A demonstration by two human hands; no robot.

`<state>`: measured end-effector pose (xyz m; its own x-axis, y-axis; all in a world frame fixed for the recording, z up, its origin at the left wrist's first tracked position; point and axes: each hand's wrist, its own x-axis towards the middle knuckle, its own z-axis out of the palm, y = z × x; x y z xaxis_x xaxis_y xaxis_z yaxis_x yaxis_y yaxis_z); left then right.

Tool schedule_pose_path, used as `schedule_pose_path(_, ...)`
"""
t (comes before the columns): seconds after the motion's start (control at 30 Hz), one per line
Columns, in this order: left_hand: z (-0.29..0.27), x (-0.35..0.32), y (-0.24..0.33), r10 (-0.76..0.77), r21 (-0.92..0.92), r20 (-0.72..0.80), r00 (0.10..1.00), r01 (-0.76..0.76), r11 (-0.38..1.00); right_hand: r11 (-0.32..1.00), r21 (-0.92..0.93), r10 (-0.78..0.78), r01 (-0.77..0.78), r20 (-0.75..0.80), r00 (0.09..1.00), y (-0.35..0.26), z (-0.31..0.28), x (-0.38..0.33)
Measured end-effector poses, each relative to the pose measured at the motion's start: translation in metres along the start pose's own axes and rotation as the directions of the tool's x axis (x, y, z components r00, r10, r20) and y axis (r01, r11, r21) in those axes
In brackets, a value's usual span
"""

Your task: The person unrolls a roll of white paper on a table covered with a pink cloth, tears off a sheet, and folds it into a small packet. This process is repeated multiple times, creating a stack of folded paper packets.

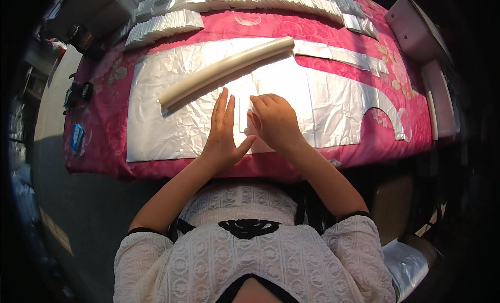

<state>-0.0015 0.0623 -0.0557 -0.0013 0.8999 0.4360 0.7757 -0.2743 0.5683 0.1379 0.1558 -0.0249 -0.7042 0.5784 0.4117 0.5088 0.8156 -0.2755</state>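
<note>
My left hand [224, 133] lies flat on a white, crinkled plastic-looking sheet [172, 123], its fingers stretched out and thumb spread toward the right. Close beside it, my right hand [276, 121] is bent over the glaring middle of the sheet, its fingers curled toward the thumb. What it pinches there, if anything, is lost in the bright white. Just beyond both hands a long cream tube [226, 71] rests at a slant across the sheet, its right end farther away.
A pink flowered cloth [219, 27] covers the table. Along the far edge stand rows of white folded packets [164, 28]. White strips [341, 55] lie to the right, near a pale bin [414, 29]. A dark bottle [86, 41] and a small blue packet [77, 138] are at the left.
</note>
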Motion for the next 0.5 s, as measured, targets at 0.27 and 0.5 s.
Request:
schedule_pose_path(0.27, -0.064, -0.109, 0.034, -0.574, -0.528, 0.668, 0.474, 0.845, 0.083, 0.993, 0.113, 0.009, -0.03, 0.181, 0.984, -0.03, 0.05, -0.016)
schedule_pose_path(0.5, -0.053, -0.147, 0.012, -0.71, -0.612, 0.597, 0.374, 0.785, -0.101, 0.865, 0.5, -0.241, -0.035, 0.476, 0.846, -0.12, 0.041, -0.062)
